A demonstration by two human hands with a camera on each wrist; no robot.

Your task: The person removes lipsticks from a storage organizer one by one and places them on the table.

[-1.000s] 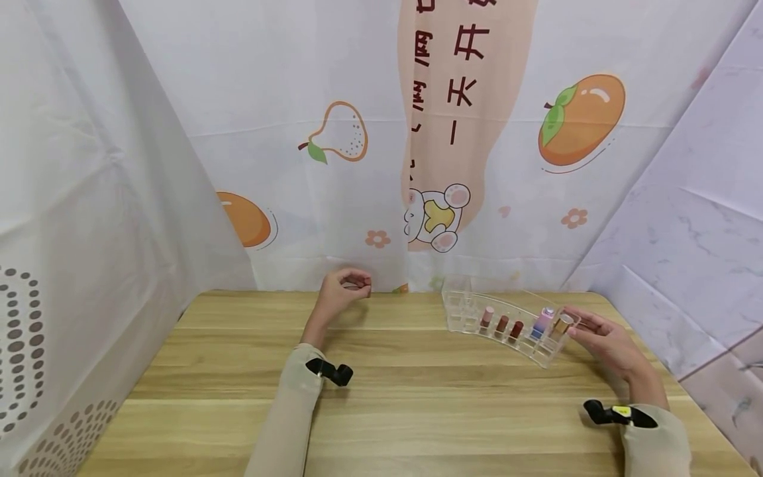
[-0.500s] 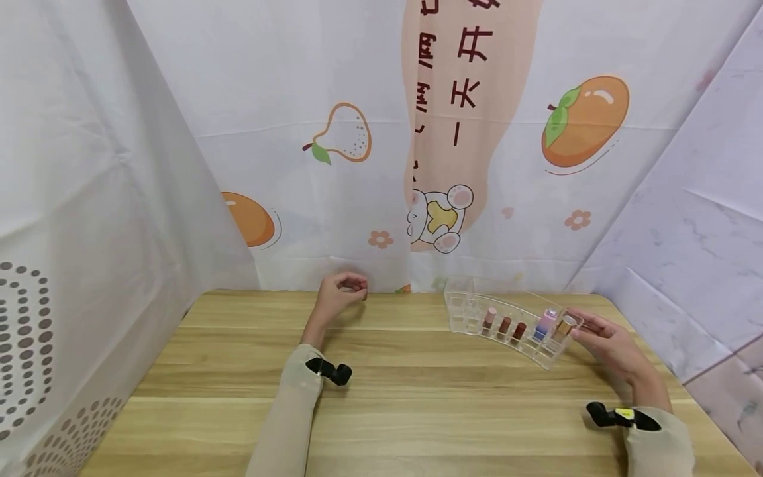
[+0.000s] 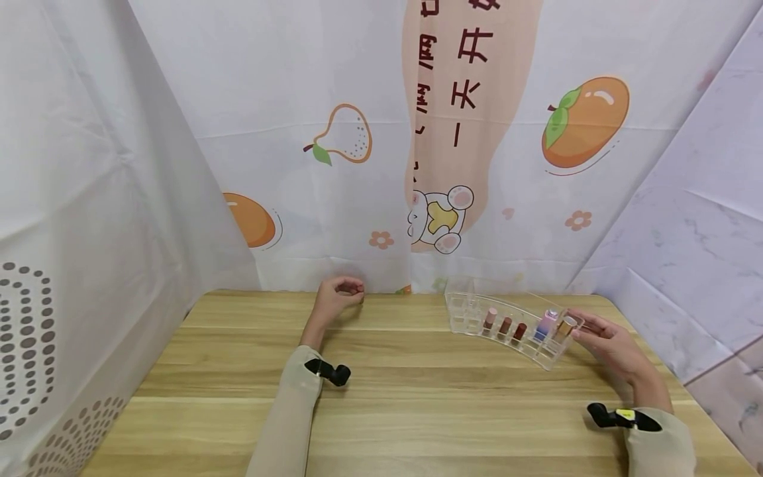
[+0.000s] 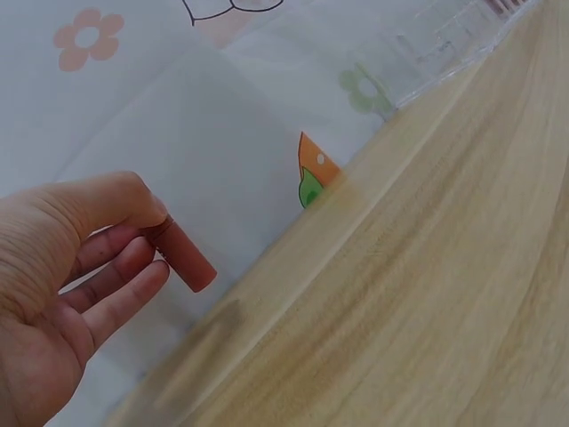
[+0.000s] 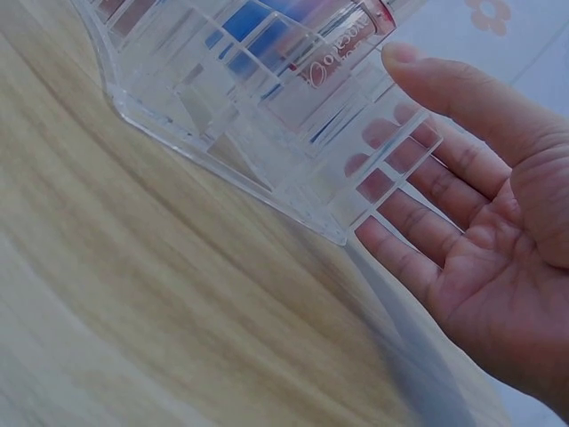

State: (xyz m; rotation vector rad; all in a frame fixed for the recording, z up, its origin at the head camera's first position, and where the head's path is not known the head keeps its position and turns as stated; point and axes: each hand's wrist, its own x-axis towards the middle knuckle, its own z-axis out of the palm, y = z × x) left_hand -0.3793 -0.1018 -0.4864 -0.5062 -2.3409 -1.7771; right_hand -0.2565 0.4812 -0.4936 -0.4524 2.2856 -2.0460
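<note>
My left hand (image 3: 334,301) is raised over the back left of the table. It pinches a small reddish-brown lipstick tube (image 4: 187,256) between thumb and fingertips, the free end slanting downward. At the back right stands a clear stepped lipstick organizer (image 3: 461,308). My right hand (image 3: 614,344) holds its right end, with fingers behind the clear wall and the thumb (image 5: 404,55) at the upper edge. The organizer holds a pink tube (image 3: 490,318), a brown tube (image 3: 505,326), a dark red tube (image 3: 520,331), a pink-blue tube (image 3: 545,324) and a gold-capped lip gloss (image 3: 566,326).
The wooden table (image 3: 417,411) runs back to a white printed curtain (image 3: 286,132). Pale cloth also hangs at the left and right sides. A black wrist camera (image 3: 328,372) is strapped on each sleeve.
My left hand has sunk slightly and drifted a little left, still pinching the lipstick tube. The right hand and organizer keep their place, apart from a slight shift of the whole view.
</note>
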